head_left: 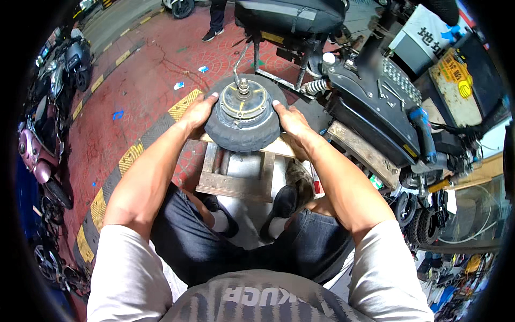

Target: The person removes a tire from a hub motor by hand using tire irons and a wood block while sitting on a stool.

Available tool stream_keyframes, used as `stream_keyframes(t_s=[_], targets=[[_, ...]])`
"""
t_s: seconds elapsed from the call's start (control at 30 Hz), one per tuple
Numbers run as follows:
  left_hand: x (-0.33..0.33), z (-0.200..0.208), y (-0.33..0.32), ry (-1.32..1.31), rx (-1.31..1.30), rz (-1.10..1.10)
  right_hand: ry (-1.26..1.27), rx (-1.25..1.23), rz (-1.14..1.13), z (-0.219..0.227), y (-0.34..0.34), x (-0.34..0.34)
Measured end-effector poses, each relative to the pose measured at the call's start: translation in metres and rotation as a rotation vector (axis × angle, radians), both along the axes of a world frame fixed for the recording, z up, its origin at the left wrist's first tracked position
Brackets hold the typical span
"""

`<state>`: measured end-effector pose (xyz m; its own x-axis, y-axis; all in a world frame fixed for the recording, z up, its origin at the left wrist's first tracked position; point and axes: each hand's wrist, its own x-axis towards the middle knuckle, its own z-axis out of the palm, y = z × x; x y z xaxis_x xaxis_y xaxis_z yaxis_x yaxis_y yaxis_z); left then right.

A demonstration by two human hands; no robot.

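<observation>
A scooter wheel with a hub motor [244, 110] lies on its side in front of me, its axle and nut pointing up. Black tyre rubber [238, 140] rings the dusty metal hub. My left hand [199, 112] grips the tyre's left side, thumb on top. On the opposite side my right hand [291, 117] holds the tyre the same way. Beneath the wheel is a small wooden stool [236, 185], whose top is mostly hidden. A bent cable [237, 67] rises beside the axle.
At the right, a black scooter deck [370, 112] carries wrenches [390, 94] and rests on a wooden block [365, 153]. A blue power tool [424, 134] stands near its end. Ahead is a partly stripped scooter [289, 32]. Parked scooters [45, 145] line the left; a person's leg [215, 21] shows far off.
</observation>
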<state>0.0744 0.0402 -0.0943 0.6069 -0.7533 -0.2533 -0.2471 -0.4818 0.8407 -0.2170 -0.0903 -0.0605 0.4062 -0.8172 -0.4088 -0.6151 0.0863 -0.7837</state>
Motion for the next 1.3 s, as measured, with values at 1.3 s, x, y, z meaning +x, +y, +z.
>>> stream_keyframes(t_s=[1.3], targets=[[0.043, -0.017, 0.013, 0.277, -0.096, -0.181, -0.337, 0.519, -0.119, 0.034, 0.098, 0.007]])
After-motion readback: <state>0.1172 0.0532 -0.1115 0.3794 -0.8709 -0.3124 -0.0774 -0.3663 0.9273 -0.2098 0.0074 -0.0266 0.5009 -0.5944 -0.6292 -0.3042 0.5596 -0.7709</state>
